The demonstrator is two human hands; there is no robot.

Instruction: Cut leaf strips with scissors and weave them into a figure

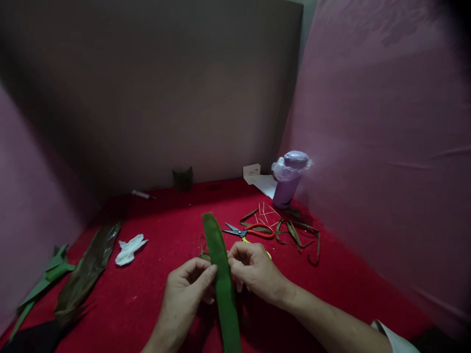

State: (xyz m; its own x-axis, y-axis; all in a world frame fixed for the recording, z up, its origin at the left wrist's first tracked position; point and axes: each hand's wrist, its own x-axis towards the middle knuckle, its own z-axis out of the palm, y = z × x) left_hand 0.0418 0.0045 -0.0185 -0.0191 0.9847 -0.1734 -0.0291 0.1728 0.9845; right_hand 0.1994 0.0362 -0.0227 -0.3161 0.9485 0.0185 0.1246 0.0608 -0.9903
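A long strip of green leaf (221, 274) stands upright between my hands, its cut top end pointing away from me and its lower end leaving the bottom of the view. My left hand (186, 291) pinches the strip's left edge, thumb on the near face. On the other side, my right hand (253, 269) has thumb and index finger closed at the right edge; the other fingers curl in. Just beyond the right hand lie scissors (253, 231) with red handles, blades apart. A yellow handle (269, 255) shows partly behind that hand.
Several toothpicks (265, 214) and dried leaf strips (294, 233) lie at right, near a purple bottle (285, 189) with plastic wrap. White tissue (129, 249), a brown leaf (88, 269) and a folded green leaf piece (49, 274) are at left. A white pen-like object (142, 194) lies farther back.
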